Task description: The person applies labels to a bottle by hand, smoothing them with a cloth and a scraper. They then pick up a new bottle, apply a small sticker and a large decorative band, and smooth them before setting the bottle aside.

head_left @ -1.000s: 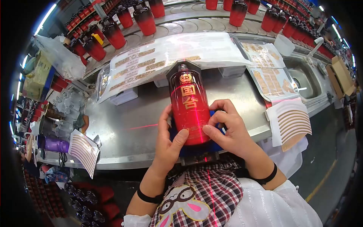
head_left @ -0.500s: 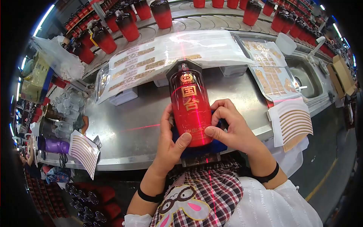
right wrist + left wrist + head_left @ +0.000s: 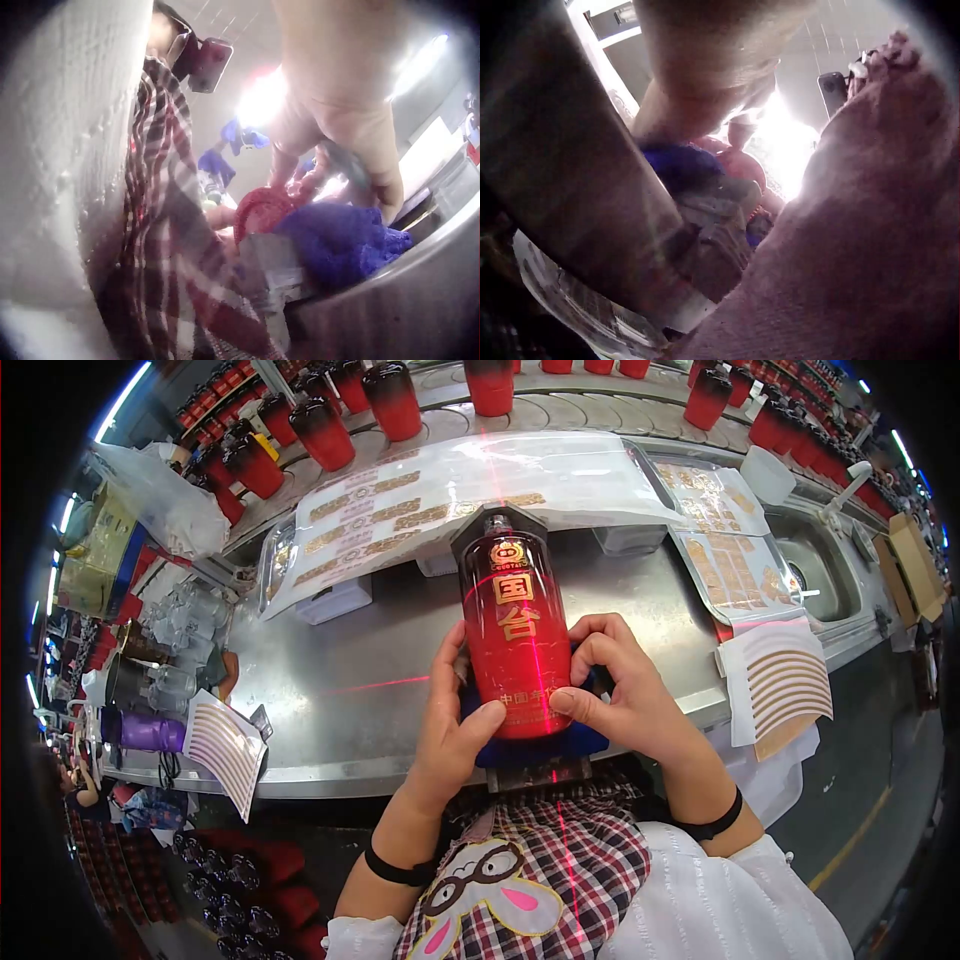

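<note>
A red bottle [image 3: 515, 660] with a dark shoulder and gold characters lies tilted in front of the person, its neck end pointing away, within a dark angular holder [image 3: 535, 515]. The left hand [image 3: 450, 725] grips its left side, the thumb along the lower front and the fingers running up the flank. On the other side the right hand [image 3: 630, 690] holds the lower right edge with thumb and bent fingers. Blue cloth [image 3: 560, 748] lies under the bottle's base. In the right wrist view the round red base [image 3: 255, 214] shows beside the blue cloth [image 3: 337, 247]. A red laser line runs down the bottle.
A sheet of gold labels [image 3: 450, 490] spans the back of the steel table [image 3: 330, 650]. Label trays [image 3: 735, 565] and a sink [image 3: 820, 565] are to the right. Curved strip sheets [image 3: 780, 680] hang at the edge. Red bottles [image 3: 395, 405] stand on a conveyor behind.
Bottles on the conveyor have moved right. The right thumb has shifted slightly right, baring more small gold characters, and the left thumb has moved slightly on the bottle. Both hands stay on the bottle.
</note>
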{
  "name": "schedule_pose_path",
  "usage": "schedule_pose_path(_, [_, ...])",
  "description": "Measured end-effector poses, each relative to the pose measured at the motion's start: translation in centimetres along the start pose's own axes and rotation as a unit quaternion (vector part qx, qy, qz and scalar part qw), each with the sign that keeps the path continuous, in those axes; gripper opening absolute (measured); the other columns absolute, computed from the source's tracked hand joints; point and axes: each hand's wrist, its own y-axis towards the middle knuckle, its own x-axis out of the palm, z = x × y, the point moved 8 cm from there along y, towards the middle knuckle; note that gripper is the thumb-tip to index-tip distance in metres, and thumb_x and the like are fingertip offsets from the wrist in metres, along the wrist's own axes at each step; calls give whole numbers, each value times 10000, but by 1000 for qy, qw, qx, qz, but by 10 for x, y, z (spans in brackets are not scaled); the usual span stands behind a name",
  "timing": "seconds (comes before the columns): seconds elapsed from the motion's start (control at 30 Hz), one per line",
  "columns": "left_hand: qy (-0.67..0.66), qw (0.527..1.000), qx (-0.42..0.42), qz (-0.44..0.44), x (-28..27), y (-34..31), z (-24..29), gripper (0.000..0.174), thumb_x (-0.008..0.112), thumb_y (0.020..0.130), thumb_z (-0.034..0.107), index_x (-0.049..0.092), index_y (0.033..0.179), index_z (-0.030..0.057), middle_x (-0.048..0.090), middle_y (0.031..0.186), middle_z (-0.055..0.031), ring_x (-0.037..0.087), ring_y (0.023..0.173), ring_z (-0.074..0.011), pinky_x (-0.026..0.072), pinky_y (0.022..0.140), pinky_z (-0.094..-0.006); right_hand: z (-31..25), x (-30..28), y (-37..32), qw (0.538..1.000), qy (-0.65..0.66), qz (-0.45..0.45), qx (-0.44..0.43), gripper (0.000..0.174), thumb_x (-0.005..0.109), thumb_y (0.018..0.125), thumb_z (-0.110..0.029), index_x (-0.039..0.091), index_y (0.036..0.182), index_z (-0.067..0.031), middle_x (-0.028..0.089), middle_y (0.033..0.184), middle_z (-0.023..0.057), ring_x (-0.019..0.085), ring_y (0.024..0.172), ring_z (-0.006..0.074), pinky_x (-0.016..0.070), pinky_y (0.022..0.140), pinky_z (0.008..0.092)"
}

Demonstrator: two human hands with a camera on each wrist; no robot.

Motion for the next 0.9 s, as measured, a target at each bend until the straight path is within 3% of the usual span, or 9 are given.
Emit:
schedule_pose_path(0.07, [-21, 1000, -2, -1, -5, 0, -3, 841, 619, 853, 204, 161, 1517, -36, 321, 1511, -207, 326, 1403, -285, 235, 1169, -401, 0, -1, 0, 1000, -10, 2, -4, 350, 807, 793, -292, 565, 831, -42, 499, 1156, 184, 538, 1104, 300, 459, 914, 366])
schedule_pose_path(0.17, [-3, 1000, -6, 24, -9, 0, -5, 890, 642, 795, 257, 193, 1520, 5, 404, 1448, -186, 432, 1338, -270, 326, 1131, -399, 0, 0, 0, 1000, 3, -4, 6, 346, 803, 798, -290, 555, 828, -50, 491, 1152, 164, 514, 1113, 281, 430, 938, 362])
schedule_pose_path(0.27, [40, 999, 4, 18, -1, -1, 4, 865, 634, 820, 201, 176, 1512, -45, 345, 1494, -206, 347, 1390, -291, 240, 1166, -413, 0, 1, 0, 1000, 20, -11, 17, 339, 793, 809, -289, 536, 830, -67, 474, 1141, 121, 465, 1125, 238, 372, 985, 354])
schedule_pose_path(0.53, [35, 999, 2, 7, -4, 2, 6, 862, 634, 798, 179, 199, 1506, -50, 357, 1486, -204, 369, 1375, -288, 255, 1159, -410, -1, 1, 0, 1000, 20, -11, 17, 327, 792, 808, -276, 538, 829, -71, 476, 1146, 119, 465, 1132, 238, 365, 1000, 355])
schedule_pose_path(0.63, [50, 999, 5, 14, -2, 2, 9, 855, 626, 798, 167, 199, 1506, -52, 360, 1484, -203, 372, 1373, -285, 255, 1159, -408, -2, -1, 0, 1000, -11, 1, -11, 348, 807, 795, -290, 564, 827, -42, 496, 1148, 181, 533, 1109, 299, 456, 921, 374])
schedule_pose_path(0.9, [11, 1000, 9, 1, -4, 3, 5, 870, 651, 816, 174, 181, 1509, -58, 362, 1482, -214, 369, 1377, -289, 254, 1159, -407, -1, -1, 0, 1000, 1, -4, 0, 345, 805, 799, -288, 565, 827, -42, 492, 1145, 180, 523, 1118, 298, 445, 935, 369])
